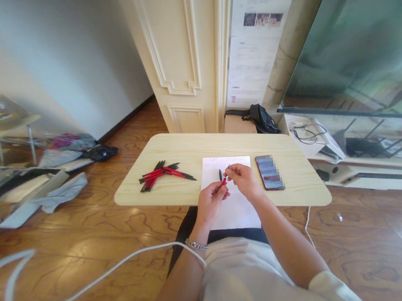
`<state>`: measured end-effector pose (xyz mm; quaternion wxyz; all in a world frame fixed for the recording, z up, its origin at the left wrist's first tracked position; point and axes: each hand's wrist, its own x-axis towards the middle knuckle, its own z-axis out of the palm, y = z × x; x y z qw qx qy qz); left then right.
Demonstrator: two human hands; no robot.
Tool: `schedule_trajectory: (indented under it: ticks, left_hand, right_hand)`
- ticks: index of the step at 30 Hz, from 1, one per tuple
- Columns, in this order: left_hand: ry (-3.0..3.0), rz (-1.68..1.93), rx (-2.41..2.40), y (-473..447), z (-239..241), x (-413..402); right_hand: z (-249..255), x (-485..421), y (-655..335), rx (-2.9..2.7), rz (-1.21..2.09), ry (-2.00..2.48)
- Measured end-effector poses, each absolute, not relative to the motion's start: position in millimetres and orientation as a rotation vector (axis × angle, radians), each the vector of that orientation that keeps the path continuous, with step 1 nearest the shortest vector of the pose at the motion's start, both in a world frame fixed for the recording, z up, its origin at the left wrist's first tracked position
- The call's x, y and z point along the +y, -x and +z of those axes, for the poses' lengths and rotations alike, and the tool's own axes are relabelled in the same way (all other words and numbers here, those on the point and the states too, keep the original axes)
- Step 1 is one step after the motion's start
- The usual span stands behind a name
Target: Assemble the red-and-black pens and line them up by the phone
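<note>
My left hand (pixel 211 202) is closed around a red pen barrel (pixel 224 182) over the white paper sheet (pixel 233 212). Fingertips of my right hand (pixel 243 178) pinch at the barrel's upper end, where a thin, pale piece shows; my fingers hide most of it. Just beyond my hands, a small black pen piece (pixel 220 174), like a cap, lies on the paper. To the left, several red-and-black pens (pixel 162 174) lie in a loose, crossed pile on the table.
A phone (pixel 269 173) with its screen lit lies right of the paper on the pale wooden table (pixel 136 190). A white cable (pixel 92 276) crosses near my left forearm. Behind the table are a black bag (pixel 263 118) and a panelled cream door (pixel 173 41).
</note>
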<state>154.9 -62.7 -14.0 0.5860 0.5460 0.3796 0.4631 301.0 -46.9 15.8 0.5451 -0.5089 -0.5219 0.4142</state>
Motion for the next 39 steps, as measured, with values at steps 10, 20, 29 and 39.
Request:
schedule_trajectory:
  ticks: [10, 20, 29, 39]
  left_hand:
    - [-1.221, 1.119, 0.922, -154.2, -15.9, -61.8]
    - [-1.226, 1.131, 0.945, -153.4, -16.0, -61.3]
    - [-1.228, 1.113, 0.926, -156.3, -12.0, -64.9]
    - [-1.257, 1.098, 0.925, -159.0, -8.0, -67.2]
  right_hand:
    - [2.9, -14.6, -322.3, -1.544, 0.709, 1.683]
    - [-8.8, -3.3, -303.3, -1.748, 0.448, 2.166]
    - [11.5, -9.3, -322.8, -1.060, 1.101, 1.256]
    - [43.2, -23.7, -318.7, -0.902, 1.160, 1.095]
